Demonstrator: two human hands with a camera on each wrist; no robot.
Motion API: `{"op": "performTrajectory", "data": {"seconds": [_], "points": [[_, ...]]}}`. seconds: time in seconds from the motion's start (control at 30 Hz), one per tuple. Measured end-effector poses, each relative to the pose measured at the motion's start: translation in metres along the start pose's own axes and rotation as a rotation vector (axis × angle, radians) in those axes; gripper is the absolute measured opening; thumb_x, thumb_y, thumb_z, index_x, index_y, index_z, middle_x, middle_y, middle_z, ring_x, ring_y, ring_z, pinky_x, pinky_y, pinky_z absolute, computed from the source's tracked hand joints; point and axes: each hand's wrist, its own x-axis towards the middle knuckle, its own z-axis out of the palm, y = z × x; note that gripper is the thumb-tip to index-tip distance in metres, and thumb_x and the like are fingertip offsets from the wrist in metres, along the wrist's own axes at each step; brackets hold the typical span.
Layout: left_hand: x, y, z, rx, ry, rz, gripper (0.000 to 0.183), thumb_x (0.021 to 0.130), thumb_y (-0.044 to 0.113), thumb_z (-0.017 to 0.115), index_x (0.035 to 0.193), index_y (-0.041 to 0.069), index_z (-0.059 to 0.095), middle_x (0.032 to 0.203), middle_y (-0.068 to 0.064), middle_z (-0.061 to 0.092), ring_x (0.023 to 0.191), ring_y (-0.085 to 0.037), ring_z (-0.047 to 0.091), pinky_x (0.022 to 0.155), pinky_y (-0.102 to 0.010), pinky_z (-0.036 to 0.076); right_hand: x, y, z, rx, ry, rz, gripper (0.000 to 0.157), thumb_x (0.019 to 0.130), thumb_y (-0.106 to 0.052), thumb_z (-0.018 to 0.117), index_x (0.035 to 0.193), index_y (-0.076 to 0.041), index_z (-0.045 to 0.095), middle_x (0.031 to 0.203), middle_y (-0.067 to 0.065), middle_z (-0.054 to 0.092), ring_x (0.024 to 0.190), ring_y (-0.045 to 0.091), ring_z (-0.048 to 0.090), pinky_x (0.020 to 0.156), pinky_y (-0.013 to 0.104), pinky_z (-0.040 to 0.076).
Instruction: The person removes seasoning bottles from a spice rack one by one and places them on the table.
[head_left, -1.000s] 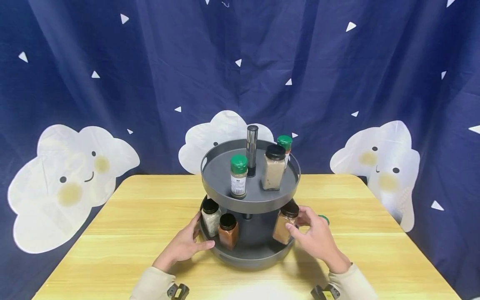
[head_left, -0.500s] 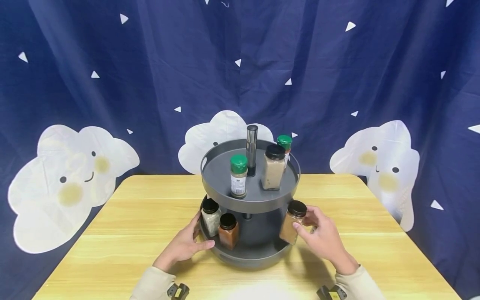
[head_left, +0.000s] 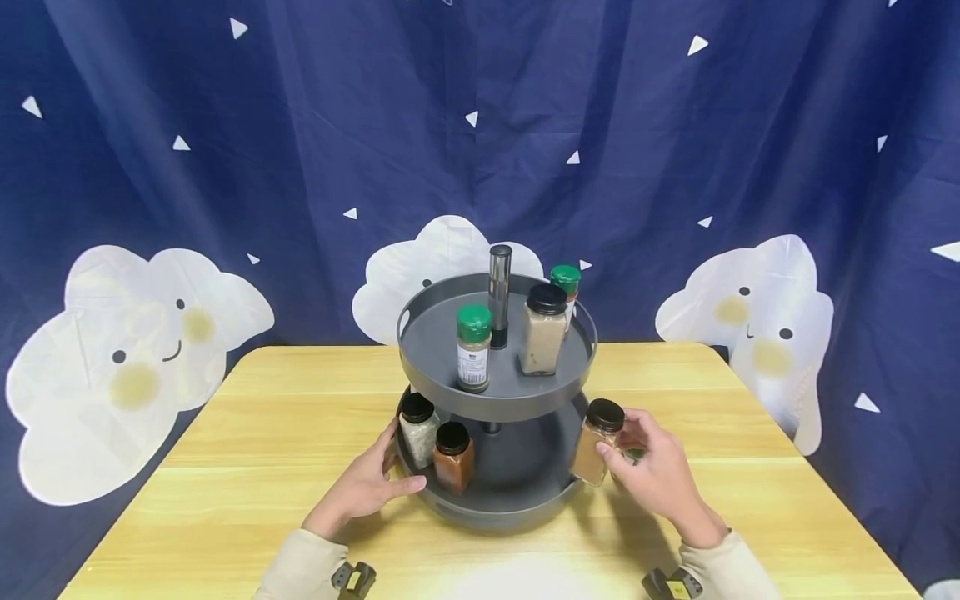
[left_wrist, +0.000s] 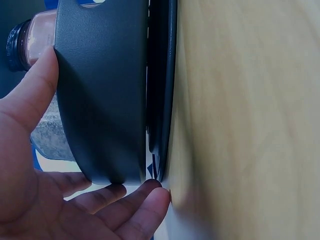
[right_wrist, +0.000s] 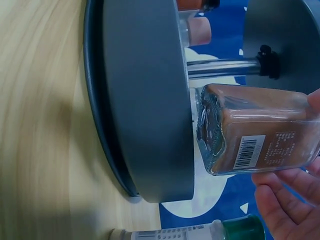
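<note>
My right hand [head_left: 660,475] grips a square glass spice jar [head_left: 590,454] of brown powder with a black lid. In the head view the jar tilts slightly at the right edge of a dark grey two-tier turntable; in the right wrist view its base is just above the lower tray's rim [right_wrist: 150,125]. My left hand [head_left: 363,483] holds the lower tray's left side, thumb [left_wrist: 42,75] at the rim and fingers along the wall. Near it on that tray stand a pale-filled jar [head_left: 420,433] and a reddish-brown jar [head_left: 453,461], both black-lidded.
The upper tray [head_left: 498,407] bears a green-capped shaker [head_left: 473,350], a black-lidded tan jar [head_left: 543,333] and another green-capped one [head_left: 566,283] behind. On the wooden table [head_left: 300,417], a green-capped bottle [right_wrist: 200,231] stands right of the turntable. A blue curtain [head_left: 375,125] hangs behind.
The right hand has carried the brown jar rightward, from inside the lower tray to its right edge. The left hand keeps its hold on the tray. The head view has shifted slightly.
</note>
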Motion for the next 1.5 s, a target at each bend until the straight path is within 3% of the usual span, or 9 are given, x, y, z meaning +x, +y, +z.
{"op": "performTrajectory", "data": {"seconds": [0.37,0.8,1.5], "points": [[0.0,-0.001,0.0,0.017,0.015,0.005,0.109,0.079,0.028,0.082,0.155,0.003,0.008,0.155,-0.025,0.019,0.134,-0.046,0.032,0.108,-0.055,0.032,-0.005,0.007,-0.005,-0.024,0.012,0.044,0.041,0.067,0.006,0.079,0.103,0.003,0.061,0.079,0.004,0.069,0.069,0.005,0.062,0.066,0.013,0.052],[-0.001,-0.003,0.001,0.024,0.02,0.005,0.109,0.079,0.029,0.082,0.155,0.004,0.008,0.155,-0.025,0.019,0.133,-0.048,0.033,0.108,-0.054,0.033,-0.012,0.007,-0.015,-0.025,0.069,0.042,0.043,0.063,0.008,0.081,0.102,0.003,0.062,0.08,0.004,0.069,0.07,0.004,0.062,0.067,0.014,0.052],[-0.001,-0.001,0.001,0.026,0.018,0.027,0.109,0.079,0.028,0.082,0.154,0.0,0.008,0.154,-0.028,0.018,0.133,-0.048,0.034,0.108,-0.053,0.033,-0.028,0.024,-0.027,-0.055,0.067,0.074,0.048,0.057,0.009,0.082,0.101,0.003,0.063,0.08,0.003,0.068,0.07,0.004,0.061,0.065,0.013,0.051]]}}
